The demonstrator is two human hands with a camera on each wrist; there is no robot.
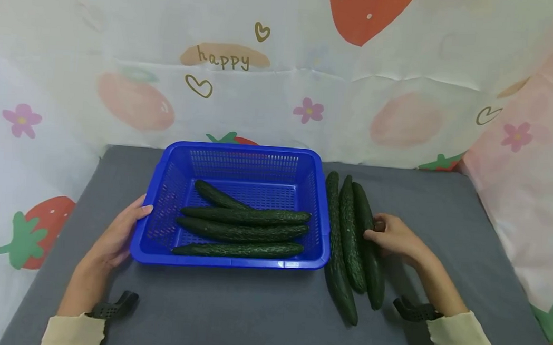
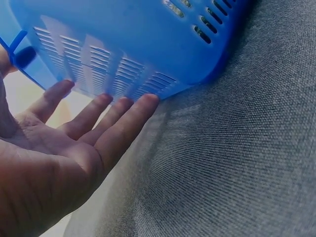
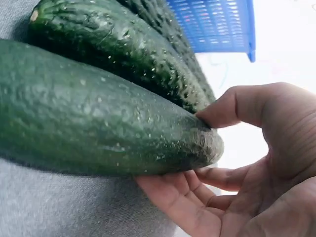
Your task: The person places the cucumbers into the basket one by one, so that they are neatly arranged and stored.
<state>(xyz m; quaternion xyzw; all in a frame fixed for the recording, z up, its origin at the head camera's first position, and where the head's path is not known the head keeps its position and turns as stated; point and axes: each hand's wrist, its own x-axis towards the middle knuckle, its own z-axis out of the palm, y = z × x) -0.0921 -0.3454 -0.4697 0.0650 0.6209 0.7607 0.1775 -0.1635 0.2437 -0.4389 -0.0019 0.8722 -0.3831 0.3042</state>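
A blue plastic basket (image 1: 233, 262) with slotted walls stands on the grey cloth, holding several dark green cucumbers (image 1: 245, 216). My left hand (image 1: 119, 231) grips its left side, thumb over the rim and fingers (image 2: 126, 126) against the outer wall. Right of the basket, three cucumbers lie side by side, pointing roughly away from me. My right hand (image 1: 398, 237) pinches the rightmost cucumber (image 1: 373, 271) between thumb and fingers, near its rounded end in the right wrist view. The middle cucumber (image 1: 350, 235) and the left cucumber (image 1: 337, 260) lie beside it.
Grey cloth (image 1: 201, 310) covers the table. Behind it and at both sides hang pale curtains (image 1: 340, 55) printed with strawberries, flowers and hearts. The left cucumber lies close along the basket's right wall.
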